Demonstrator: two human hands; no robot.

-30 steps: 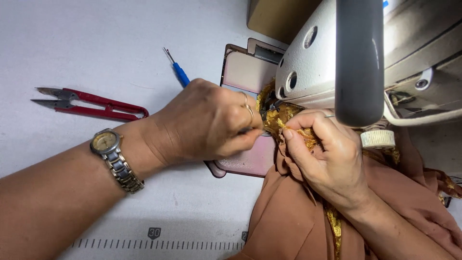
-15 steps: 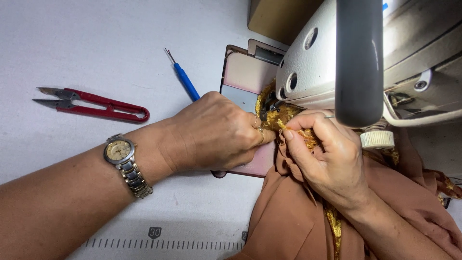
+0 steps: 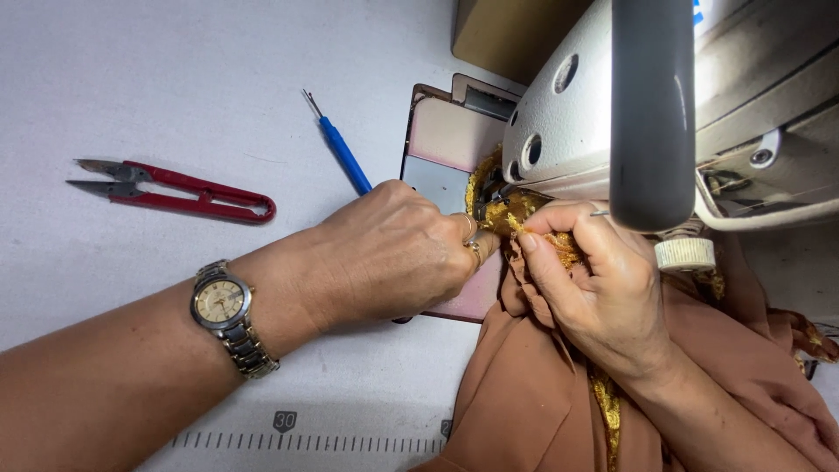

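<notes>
Both hands pinch the gold lace trim (image 3: 559, 249) just before the sewing machine head (image 3: 577, 131): left hand (image 3: 384, 253) beside it, right hand (image 3: 594, 288) nearer, trim trailing toward the person.

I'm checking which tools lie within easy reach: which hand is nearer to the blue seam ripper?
Left. The left hand lies right at the lower end of the blue seam ripper, seemingly covering it. The right hand is farther off, at the gold trim under the sewing machine.
</notes>
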